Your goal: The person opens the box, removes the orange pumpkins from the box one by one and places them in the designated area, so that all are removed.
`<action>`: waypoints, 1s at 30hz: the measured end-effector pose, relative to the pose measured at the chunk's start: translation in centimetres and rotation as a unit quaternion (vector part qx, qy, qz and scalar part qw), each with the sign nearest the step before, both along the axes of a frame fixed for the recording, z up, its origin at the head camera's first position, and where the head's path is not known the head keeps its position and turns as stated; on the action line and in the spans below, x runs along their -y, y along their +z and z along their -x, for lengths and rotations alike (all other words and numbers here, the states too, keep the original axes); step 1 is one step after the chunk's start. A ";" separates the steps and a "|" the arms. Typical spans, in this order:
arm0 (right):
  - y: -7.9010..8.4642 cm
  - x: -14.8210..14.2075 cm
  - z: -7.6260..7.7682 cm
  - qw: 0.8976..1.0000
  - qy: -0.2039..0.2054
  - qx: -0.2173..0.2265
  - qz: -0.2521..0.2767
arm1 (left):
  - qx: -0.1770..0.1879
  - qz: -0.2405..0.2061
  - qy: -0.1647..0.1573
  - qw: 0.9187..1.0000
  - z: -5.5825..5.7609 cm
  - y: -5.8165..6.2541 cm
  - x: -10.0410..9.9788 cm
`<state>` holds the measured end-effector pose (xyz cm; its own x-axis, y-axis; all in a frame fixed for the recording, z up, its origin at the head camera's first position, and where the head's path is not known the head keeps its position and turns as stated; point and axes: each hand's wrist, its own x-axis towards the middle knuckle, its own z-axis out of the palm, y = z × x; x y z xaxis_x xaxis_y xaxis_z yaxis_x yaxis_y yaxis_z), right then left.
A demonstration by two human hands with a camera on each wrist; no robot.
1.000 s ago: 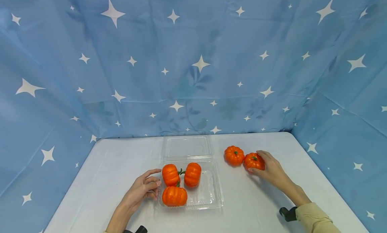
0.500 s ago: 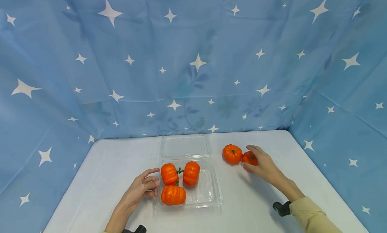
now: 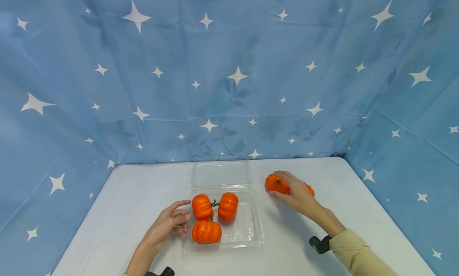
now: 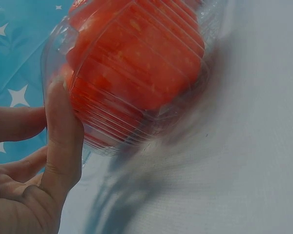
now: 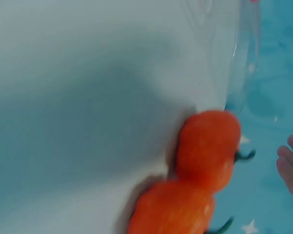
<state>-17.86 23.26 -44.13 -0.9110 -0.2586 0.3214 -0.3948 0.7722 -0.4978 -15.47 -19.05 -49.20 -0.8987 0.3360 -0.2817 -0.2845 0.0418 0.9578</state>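
Observation:
Three small orange pumpkins sit in the bottom half of a clear plastic clamshell box [image 3: 247, 239], bunched at its left side; one is the front pumpkin [image 3: 206, 232]. My left hand [image 3: 166, 226] touches the box's left wall, its fingers loosely bent; the left wrist view shows a digit [image 4: 63, 131] against the ribbed plastic. Right of the box, my right hand [image 3: 299, 194] hovers over the left loose pumpkin [image 3: 276, 183], fingers spread. It partly hides the right loose pumpkin [image 3: 310, 189]. In the right wrist view, fingertips [image 5: 289, 161] stand apart from both touching pumpkins [image 5: 210, 148].
The box's hinged lid [image 3: 221, 175] lies folded back toward the rear. Everything stands on a white table [image 3: 150, 184]. A blue star-patterned curtain [image 3: 229, 92] rises behind and along both sides.
My right hand has moved left, from over the right loose pumpkin to over the left one. The left hand stays at the box wall, and the pumpkins have not visibly moved.

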 end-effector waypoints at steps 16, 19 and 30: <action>1.3 5.2 1.2 0.996 0.076 0.055 0.013 | 0.003 0.003 0.009 1.000 -0.1 0.2 -0.1; 1.6 6.2 1.4 0.994 0.095 0.061 0.007 | 0.001 0.002 0.008 1.000 -0.1 0.1 -0.1; 1.8 9.5 2.2 0.984 0.161 0.071 -0.008 | -0.006 -0.006 0.004 1.000 -0.1 0.0 0.0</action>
